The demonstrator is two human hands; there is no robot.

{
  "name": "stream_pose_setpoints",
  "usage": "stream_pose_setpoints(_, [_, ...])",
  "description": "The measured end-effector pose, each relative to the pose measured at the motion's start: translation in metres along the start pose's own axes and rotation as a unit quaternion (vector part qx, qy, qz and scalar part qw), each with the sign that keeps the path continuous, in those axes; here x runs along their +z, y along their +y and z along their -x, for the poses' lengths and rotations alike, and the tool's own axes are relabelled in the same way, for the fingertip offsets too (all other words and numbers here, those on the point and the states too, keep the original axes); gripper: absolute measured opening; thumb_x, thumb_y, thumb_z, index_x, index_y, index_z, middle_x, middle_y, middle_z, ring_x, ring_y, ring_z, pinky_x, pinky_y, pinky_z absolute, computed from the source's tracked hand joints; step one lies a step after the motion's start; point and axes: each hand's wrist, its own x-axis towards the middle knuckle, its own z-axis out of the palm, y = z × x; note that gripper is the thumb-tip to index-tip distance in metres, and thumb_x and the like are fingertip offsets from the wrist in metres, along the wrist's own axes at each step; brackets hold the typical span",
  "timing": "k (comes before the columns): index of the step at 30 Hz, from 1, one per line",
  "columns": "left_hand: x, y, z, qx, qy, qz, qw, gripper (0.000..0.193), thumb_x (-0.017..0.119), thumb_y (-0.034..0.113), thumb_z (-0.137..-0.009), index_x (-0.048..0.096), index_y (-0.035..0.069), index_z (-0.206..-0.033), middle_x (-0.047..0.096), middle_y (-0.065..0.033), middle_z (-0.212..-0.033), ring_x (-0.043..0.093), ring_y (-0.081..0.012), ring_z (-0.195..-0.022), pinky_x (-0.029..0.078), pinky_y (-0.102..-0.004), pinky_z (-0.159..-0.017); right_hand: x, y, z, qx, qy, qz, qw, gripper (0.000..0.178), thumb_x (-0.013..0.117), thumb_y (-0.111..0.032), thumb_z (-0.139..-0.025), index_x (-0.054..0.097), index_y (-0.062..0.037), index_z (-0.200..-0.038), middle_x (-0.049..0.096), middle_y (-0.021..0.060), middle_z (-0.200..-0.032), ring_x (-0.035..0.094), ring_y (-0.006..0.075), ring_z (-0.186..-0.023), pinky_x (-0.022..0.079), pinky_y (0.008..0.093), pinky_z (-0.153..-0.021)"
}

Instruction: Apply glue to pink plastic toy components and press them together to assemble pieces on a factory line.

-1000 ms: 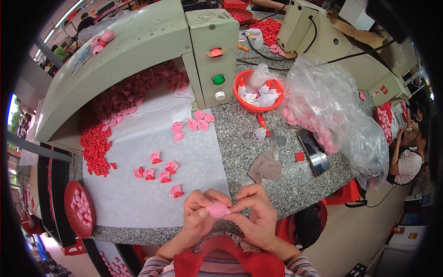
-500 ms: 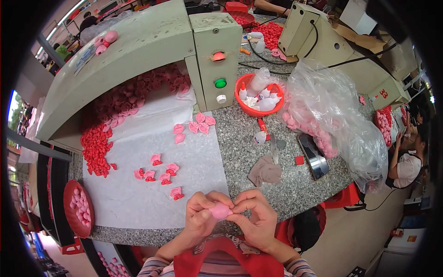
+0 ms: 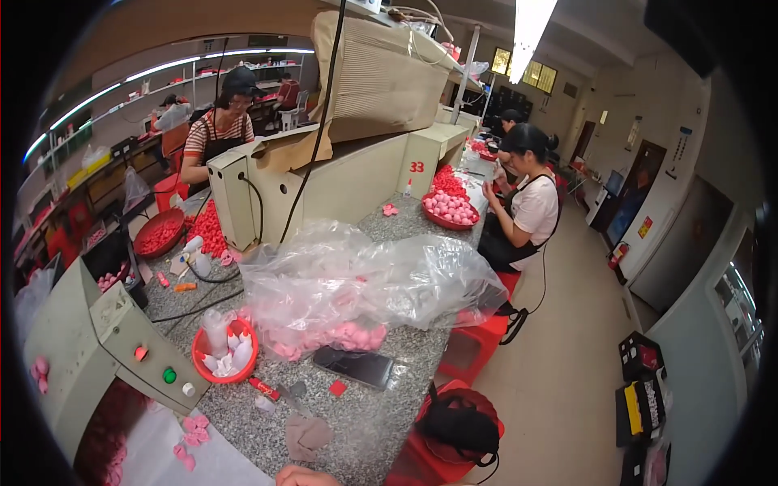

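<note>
Only the curved top of my right hand (image 3: 305, 476) shows at the lower edge, its fingers bent; whatever they hold is cut off below the picture. My left hand is out of the picture. Nearest to the right hand lies a crumpled grey-brown cloth (image 3: 308, 437) on the speckled stone table (image 3: 356, 437). Beyond the cloth are a small red square (image 3: 337, 389), a red-capped glue bottle (image 3: 264, 389) and a dark phone (image 3: 354, 367). Several pink moulded pieces (image 3: 194, 429) rest on a white sheet (image 3: 182, 462) at lower left.
A pale machine (image 3: 134, 332) with buttons stands at left. Beside it is a red basket (image 3: 254, 352) of white bottles. A large clear plastic bag (image 3: 365, 275) covers pink pieces. Co-workers sit at far left and right (image 3: 531, 202). A red stool (image 3: 421, 454) carries a black item.
The view has swung up and to the right. My left hand and the pink piece pinched between both hands have left the picture, and only part of the right hand remains.
</note>
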Motion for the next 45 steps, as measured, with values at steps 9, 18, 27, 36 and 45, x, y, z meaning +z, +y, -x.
stream_pose_setpoints(9, [0.057, 0.013, -0.018, 0.085, 0.062, -0.02, 0.994, 0.027, 0.067, 0.024, -0.074, 0.046, 0.014, -0.088, 0.053, -0.0119, -0.085, 0.052, -0.0233, -0.085, 0.044, -0.0366, -0.079, -0.012, 0.007, -0.022, -0.039, -0.081, -0.019, 0.996, 0.015, 0.069, -0.007, -0.072, 0.058, -0.0033, -0.081, 0.055, 0.0077, -0.09, 0.055, 0.019, -0.089, 0.043, 0.028, -0.079])
stream_pose_setpoints(18, [0.067, 0.026, -0.018, 0.008, -0.003, 0.025, 1.0, 0.014, 0.06, 0.019, -0.082, 0.052, 0.011, -0.091, 0.057, -0.0228, -0.094, 0.057, -0.0312, -0.091, 0.039, -0.0462, -0.092, -0.007, -0.001, -0.018, 0.006, -0.064, -0.089, 0.994, 0.017, 0.068, 0.006, -0.07, 0.057, 0.0009, -0.082, 0.05, 0.0108, -0.096, 0.052, 0.0187, -0.09, 0.042, 0.0292, -0.082])
stream_pose_setpoints(27, [0.061, 0.028, -0.006, 0.015, -0.004, 0.047, 0.999, 0.012, 0.06, 0.017, -0.082, 0.055, 0.012, -0.091, 0.057, -0.0216, -0.098, 0.057, -0.0305, -0.094, 0.043, -0.0432, -0.088, 0.0, -0.001, -0.006, 0.008, -0.07, -0.055, 0.996, 0.014, 0.067, 0.005, -0.071, 0.057, -0.0007, -0.079, 0.05, 0.01, -0.096, 0.051, 0.0165, -0.087, 0.041, 0.0271, -0.079])
stream_pose_setpoints(36, [0.056, 0.029, -0.006, 0.047, -0.001, 0.01, 0.999, 0.012, 0.06, 0.015, -0.082, 0.055, 0.01, -0.091, 0.058, -0.0226, -0.099, 0.057, -0.0309, -0.094, 0.046, -0.042, -0.082, 0.001, -0.008, -0.007, 0.019, -0.076, -0.017, 0.997, 0.021, 0.067, 0.006, -0.07, 0.056, -0.0002, -0.086, 0.05, 0.0092, -0.096, 0.05, 0.0154, -0.087, 0.041, 0.0266, -0.078])
stream_pose_setpoints(45, [0.055, 0.028, -0.004, 0.069, -0.009, -0.006, 0.998, 0.011, 0.059, 0.014, -0.083, 0.054, 0.009, -0.091, 0.057, -0.023, -0.1, 0.057, -0.0307, -0.095, 0.046, -0.0429, -0.082, 0.003, -0.009, -0.003, 0.029, -0.082, 0.007, 0.996, 0.025, 0.071, 0.008, -0.065, 0.058, 0.0005, -0.086, 0.054, 0.0102, -0.093, 0.053, 0.0153, -0.083, 0.043, 0.0254, -0.075])
